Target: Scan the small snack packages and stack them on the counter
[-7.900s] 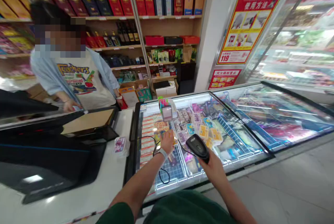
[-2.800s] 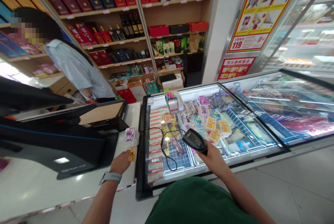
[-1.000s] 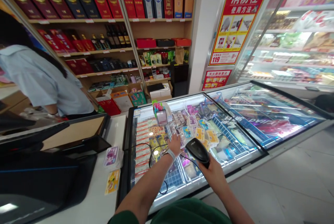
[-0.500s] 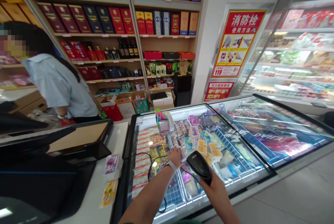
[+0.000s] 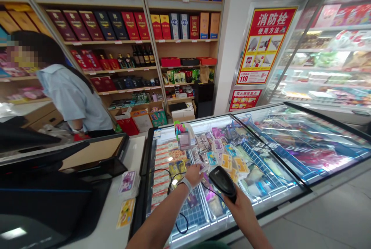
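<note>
My right hand grips a black barcode scanner, its cable looping over the glass. My left hand, with a pale wristband, reaches over the freezer's glass lid near the packets inside; its fingers seem to rest on the glass, and whether it holds anything is hidden. A yellow packet and a purple-topped tray lie on the white counter to the left.
A black till screen fills the left. A person in a pale blue shirt stands behind the counter, turned away. Shelves of boxed bottles line the back wall; a chilled cabinet stands right.
Earlier my left hand put the yellow packet on the counter, then returned to the freezer lid. In the last half second the hands barely moved; the view shifted slightly.
</note>
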{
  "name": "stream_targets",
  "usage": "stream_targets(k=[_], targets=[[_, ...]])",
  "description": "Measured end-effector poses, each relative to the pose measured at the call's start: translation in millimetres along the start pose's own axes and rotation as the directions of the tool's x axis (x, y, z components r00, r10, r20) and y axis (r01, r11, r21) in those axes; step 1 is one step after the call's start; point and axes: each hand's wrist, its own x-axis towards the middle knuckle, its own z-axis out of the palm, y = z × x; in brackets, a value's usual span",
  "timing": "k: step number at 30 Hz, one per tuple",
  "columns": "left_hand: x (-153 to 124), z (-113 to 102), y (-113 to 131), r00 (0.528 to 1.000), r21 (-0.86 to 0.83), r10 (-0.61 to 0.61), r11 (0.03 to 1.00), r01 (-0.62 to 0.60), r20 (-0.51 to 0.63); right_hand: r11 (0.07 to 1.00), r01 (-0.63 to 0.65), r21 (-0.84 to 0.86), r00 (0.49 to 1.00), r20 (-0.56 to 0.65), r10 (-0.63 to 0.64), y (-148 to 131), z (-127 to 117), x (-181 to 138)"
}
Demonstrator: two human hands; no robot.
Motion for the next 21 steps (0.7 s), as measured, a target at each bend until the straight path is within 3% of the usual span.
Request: stream_targets(k=[7, 13, 21], targets=[[2, -5, -9, 0.999, -0.059, 0.001, 0.998, -0.003, -0.034, 1.0, 0.004, 0.01, 1.0, 0.004, -0.004, 0, 1, -1], [7, -11, -20, 0.987, -0.2, -0.098, 0.977, 0.072, -0.127, 1.0, 0.025, -0.007, 0.999, 0.025, -0.025, 5, 3, -2], [-3, -16, -57, 0.887, -0.541, -0.362, 0.825, 0.163, -0.286, 0.998, 0.06, -0.018, 0.998, 0.023, -0.06, 5, 6, -4]])
